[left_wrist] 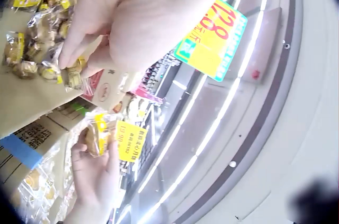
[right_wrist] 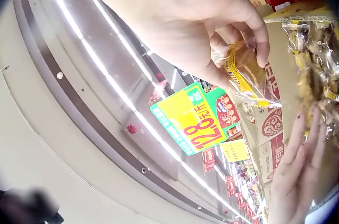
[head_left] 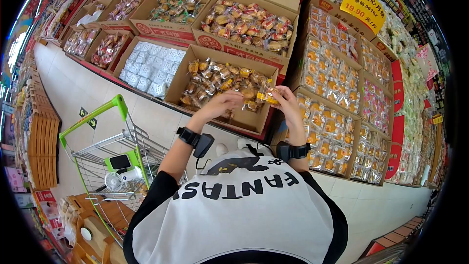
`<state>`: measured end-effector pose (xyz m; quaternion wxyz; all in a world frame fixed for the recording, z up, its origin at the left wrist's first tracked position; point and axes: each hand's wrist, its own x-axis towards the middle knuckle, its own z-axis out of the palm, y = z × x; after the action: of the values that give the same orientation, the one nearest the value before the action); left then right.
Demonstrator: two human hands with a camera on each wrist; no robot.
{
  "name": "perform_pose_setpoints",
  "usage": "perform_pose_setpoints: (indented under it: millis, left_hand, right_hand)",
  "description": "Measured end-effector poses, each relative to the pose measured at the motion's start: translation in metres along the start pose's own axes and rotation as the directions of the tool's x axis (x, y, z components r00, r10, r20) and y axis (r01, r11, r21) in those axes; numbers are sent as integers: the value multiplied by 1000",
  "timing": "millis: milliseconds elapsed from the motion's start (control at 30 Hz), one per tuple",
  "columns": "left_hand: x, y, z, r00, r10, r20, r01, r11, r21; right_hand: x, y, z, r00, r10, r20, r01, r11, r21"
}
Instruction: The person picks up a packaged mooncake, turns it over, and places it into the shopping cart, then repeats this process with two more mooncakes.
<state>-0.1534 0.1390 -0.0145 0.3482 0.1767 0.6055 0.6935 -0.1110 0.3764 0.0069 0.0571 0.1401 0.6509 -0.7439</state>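
Note:
My right hand (head_left: 289,106) pinches a mooncake (head_left: 266,94) in a clear wrapper with yellow print, held over the right side of an open cardboard box (head_left: 259,126). In the right wrist view, the thumb and fingers grip this mooncake (right_wrist: 246,73) by its wrapper. Several similar wrapped mooncakes (head_left: 207,76) lie in the box, with bare cardboard at its front right. My left hand (head_left: 222,104) is over the box with its fingers fairly straight, pointing right. In the left wrist view, its fingertips overlap a small wrapped mooncake (left_wrist: 74,78).
A box of white packets (head_left: 151,66) adjoins on the left. Behind stands a larger box of wrapped pastries (head_left: 249,27). Trays of flat packs (head_left: 330,76) rise on the right under a yellow price sign (head_left: 362,7). A green-handled shopping cart (head_left: 93,120) is at left.

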Motion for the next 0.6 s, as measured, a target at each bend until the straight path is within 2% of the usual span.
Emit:
perform_pose_setpoints:
  millis: [67,100,133,200,233,300,333,400,433,600]
  left_hand:
    - [-12,23,2,980,195,-51,-176,951,255]
    - [-18,33,4,971,218,-98,-173,925,339]
    - [-23,43,9,971,218,-100,-172,925,338]
    - [-36,62,21,904,417,-99,-280,750,599]
    - [-43,70,27,904,416,-103,-277,751,599]
    - [-52,80,40,883,470,-19,-359,700,617]
    - [-54,78,42,883,468,-20,-357,701,617]
    - [-57,71,46,874,485,18,-380,660,648]
    - [-59,71,48,888,459,6,-363,694,621]
    - [-61,60,46,888,460,-9,-337,663,668]
  right_hand:
    - [1,2,1,1000,19,-2,-19,999,31]
    - [2,4,2,1000,20,-1,-20,999,30]
    - [2,5,2,999,36,0,-36,998,46]
    - [3,4,7,999,53,6,-53,997,61]
    - [2,2,12,996,71,55,-75,995,63]
    - [6,6,15,980,111,164,-124,990,71]
    - [5,6,17,980,113,165,-126,989,71]
    - [2,4,23,958,47,284,-128,953,273]
    - [3,2,25,943,64,326,-158,950,271]
    - [2,2,28,936,10,353,-129,941,314]
